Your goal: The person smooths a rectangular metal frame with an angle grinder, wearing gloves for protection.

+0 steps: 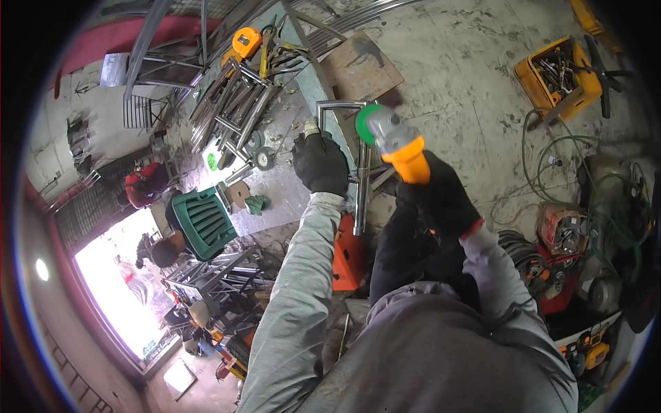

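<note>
My right hand, in a black glove, is closed around the orange body of an angle grinder. The grinder's green disc is right at the corner of a bent, shiny metal tube frame. This frame lies along the edge of the workbench. My left hand, gloved in black too, presses down on the frame's left side with its fingers curled, and a light-coloured wrap shows at one fingertip. Part of the frame is hidden beneath that hand.
Several chrome tube pieces, small wheels and an orange tape measure cover the bench. A green chair stands beyond, near a seated person. On the floor are a yellow crate of tools, green hoses and an orange-red object.
</note>
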The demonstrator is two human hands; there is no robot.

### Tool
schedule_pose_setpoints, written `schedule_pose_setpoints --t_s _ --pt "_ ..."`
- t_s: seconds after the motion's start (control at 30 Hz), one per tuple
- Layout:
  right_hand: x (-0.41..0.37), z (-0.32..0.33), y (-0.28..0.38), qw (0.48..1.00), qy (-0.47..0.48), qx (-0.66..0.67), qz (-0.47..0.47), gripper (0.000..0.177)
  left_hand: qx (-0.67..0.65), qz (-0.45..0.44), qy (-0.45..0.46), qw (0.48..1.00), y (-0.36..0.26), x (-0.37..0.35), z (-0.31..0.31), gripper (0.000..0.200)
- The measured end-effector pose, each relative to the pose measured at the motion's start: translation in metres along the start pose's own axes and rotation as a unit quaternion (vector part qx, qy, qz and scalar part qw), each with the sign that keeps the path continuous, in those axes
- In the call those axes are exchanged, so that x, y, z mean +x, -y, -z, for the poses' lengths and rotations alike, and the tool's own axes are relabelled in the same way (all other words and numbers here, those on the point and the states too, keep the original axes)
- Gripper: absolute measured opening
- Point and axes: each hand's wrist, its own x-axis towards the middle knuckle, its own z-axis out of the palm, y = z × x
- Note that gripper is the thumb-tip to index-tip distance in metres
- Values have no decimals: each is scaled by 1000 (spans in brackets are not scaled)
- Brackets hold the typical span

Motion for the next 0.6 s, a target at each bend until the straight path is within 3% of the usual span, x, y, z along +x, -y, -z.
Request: schedule_pose_setpoints --t_s 0.13,0.23,0.3,0.33,0.4,0.43,0.53,0.6 --pt "-5 -4 -5 999 -8 49 -9 33 13 11 1 1000 2 -1 -3 32" --pt "-37 -20 -14 993 2 90 -69 33 2 0 -16 1000 3 -2 -5 34" --pt "-41 -23 -10 958 52 249 -129 39 -11 1 -28 1000 0 -2 -4 35" --pt "-38 -24 -13 958 51 250 -128 39 -10 0 -28 1000 0 -1 -2 35" --pt "-26 -26 -25 888 43 401 -222 41 24 35 59 997 -5 1 8 42" --pt "-19 -25 -31 888 41 401 -221 41 23 34 58 997 -4 0 6 42" --pt "-16 -24 -42 807 56 515 -283 45 -8 -1 -22 1000 0 0 -3 35" --pt "-33 -22 -27 831 49 468 -296 44 -12 10 -8 1000 -1 -1 -2 34"
